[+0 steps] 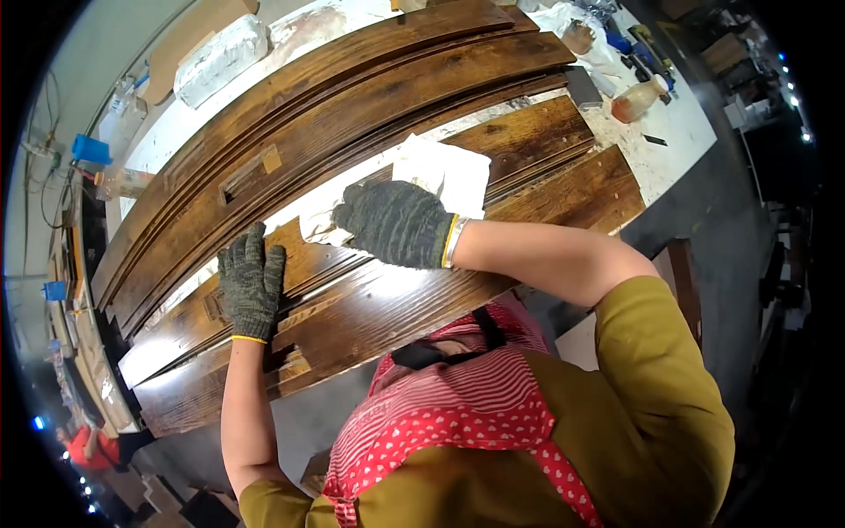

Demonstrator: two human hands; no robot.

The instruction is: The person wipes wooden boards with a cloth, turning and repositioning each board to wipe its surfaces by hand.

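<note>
My left hand [252, 289], in a dark grey knit glove with a yellow cuff edge, lies flat across the nearer brown-stained wooden panel [546, 207], fingers stretched out. Close to its wrist is a rectangular cutout in the front edge of the panel. My right hand [400, 224], gloved alike, is closed on a white cloth [451, 169] and presses it against the panel's middle. Part of the cloth spreads out beyond the fingers, and part shows left of them. Glossy reflections show on the panel's near face. Behind it lies a second stained panel [352, 110] with grooves along its length.
Both panels rest on a white, stained worktable [682, 145]. A jar of reddish-brown liquid [640, 99] lies at the right, near tools and crumpled plastic. A plastic-wrapped block [222, 62] sits at the back left, with bottles beside it. A person in red [92, 449] is far left.
</note>
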